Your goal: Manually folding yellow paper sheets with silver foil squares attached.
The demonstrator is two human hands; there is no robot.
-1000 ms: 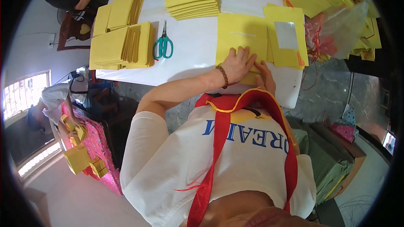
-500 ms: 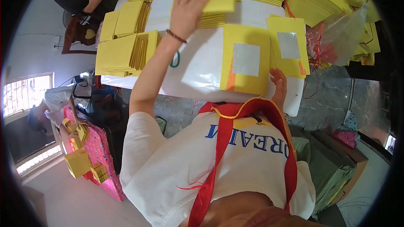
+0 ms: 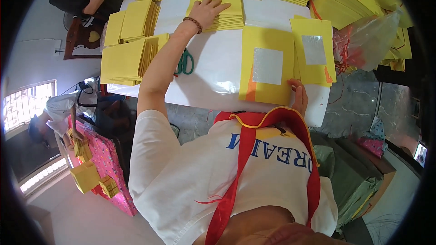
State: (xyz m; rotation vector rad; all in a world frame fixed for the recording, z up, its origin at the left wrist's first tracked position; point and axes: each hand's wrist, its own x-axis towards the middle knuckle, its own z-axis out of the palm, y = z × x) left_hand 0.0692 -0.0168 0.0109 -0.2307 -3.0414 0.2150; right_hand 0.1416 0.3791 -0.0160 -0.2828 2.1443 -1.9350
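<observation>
Left hand, fingers spread flat and gripping nothing, rests palm-down on a stack of flat yellow paper envelopes at the far side of the white counter. Right hand, at the counter's near edge, touches the lower right corner of a single yellow envelope with a silvery rectangular window; whether it pinches the envelope cannot be told. Green-handled scissors lie beside the left forearm.
</observation>
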